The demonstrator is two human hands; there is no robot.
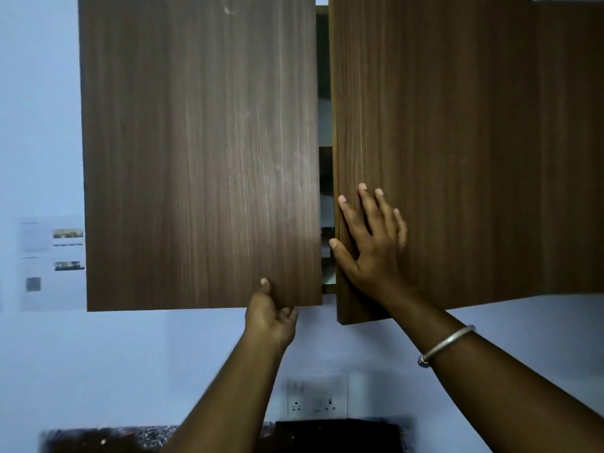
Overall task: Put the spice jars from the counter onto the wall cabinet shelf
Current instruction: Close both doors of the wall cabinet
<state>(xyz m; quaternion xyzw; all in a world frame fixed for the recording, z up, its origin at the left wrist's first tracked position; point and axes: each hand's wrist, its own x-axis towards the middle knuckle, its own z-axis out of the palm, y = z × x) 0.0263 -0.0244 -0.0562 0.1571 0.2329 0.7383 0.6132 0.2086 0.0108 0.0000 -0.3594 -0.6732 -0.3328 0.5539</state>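
Pale blue wall [39, 125] shows round the edges of the frame, with a blurred printed sheet [49, 263] at the left and a white socket plate [317, 400] low in the centre. The speckled desk [153, 434] runs along the bottom edge, cut off, beside a dark object [340, 433] I cannot identify.

My left hand [273, 310] has its grip closed on the lower right corner of the left door [196, 152] of the wall cabinet, thumb on the face and fingers under the edge. My right hand [369, 237] lies flat on the right door [441, 142], fingers spread, grip open.

Through the narrow gap between the doors I see a pale strip, possibly the shelf [327, 282]. The spice jars are out of view.
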